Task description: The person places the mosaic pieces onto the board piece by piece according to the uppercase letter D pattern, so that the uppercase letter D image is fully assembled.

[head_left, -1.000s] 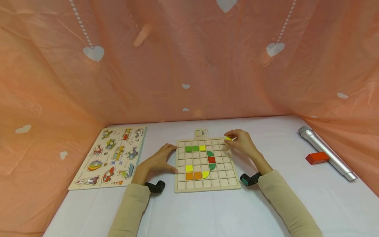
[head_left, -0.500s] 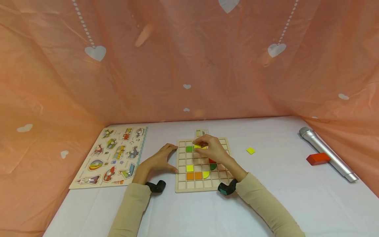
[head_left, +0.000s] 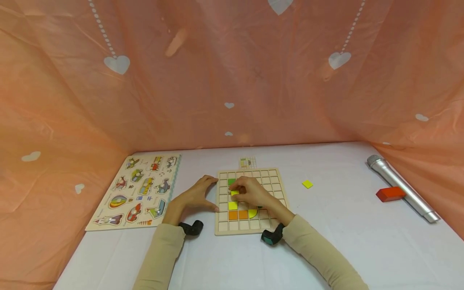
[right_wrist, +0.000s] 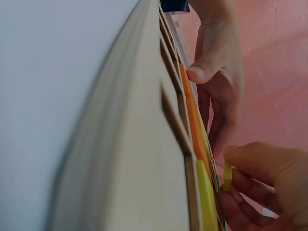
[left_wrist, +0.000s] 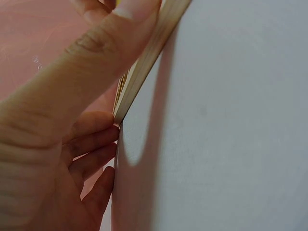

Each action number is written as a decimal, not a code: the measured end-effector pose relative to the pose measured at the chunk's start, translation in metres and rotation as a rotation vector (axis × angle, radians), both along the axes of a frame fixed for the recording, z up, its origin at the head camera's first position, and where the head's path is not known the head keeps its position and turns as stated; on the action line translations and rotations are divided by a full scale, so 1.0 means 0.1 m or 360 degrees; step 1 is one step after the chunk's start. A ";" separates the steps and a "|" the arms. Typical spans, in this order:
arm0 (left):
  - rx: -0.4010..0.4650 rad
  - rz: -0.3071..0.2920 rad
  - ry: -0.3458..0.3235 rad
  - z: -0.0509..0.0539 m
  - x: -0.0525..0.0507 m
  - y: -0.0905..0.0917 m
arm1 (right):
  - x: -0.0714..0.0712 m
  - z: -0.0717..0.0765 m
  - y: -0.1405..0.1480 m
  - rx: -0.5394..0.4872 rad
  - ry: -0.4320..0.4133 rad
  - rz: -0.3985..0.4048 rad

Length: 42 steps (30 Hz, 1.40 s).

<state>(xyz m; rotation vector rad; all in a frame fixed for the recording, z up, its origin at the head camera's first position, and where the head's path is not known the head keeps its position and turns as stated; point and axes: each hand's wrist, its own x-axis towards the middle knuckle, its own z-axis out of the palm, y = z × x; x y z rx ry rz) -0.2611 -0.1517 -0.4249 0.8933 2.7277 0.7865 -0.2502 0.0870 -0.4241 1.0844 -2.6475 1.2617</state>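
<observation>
In the head view my right hand [head_left: 253,193] pinches a yellow square tile [head_left: 235,193] over the left part of the wooden grid board [head_left: 223,228]. The right wrist view shows the same tile between thumb and fingertips, held on edge close above the board. My left hand [head_left: 195,197] rests at the board's left edge, thumb and fingers spread and touching its side. On the board sit a green tile [head_left: 231,182], a yellow square [head_left: 233,206], orange squares [head_left: 237,215] and a yellow quarter-round tile [head_left: 252,213]. Other tiles are hidden beneath my right hand.
A loose yellow tile [head_left: 307,184] lies right of the board. Behind the board is a small pattern card [head_left: 248,162]. A picture puzzle board [head_left: 134,193] lies at left. On the right are a silver microphone [head_left: 402,189] and a red block [head_left: 390,194].
My right hand has moved from the board's upper right corner leftward over it, then slightly toward me, carrying the yellow tile. The loose yellow tile came into view. My left hand stayed put.
</observation>
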 end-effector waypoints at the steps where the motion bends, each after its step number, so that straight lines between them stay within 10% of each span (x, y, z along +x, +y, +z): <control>1: -0.0002 0.0002 -0.0001 0.00 0.00 0.00 | 0.00 -0.01 0.00 0.0004 -0.0004 0.0005; 29: 0.0013 -0.0003 -0.0006 -0.01 -0.01 0.00 | -0.01 0.00 0.03 0.0076 -0.0010 0.0095; 42: 0.0007 0.0004 0.0008 0.01 0.01 0.01 | -0.14 0.29 0.66 -0.0213 -0.0052 -0.0227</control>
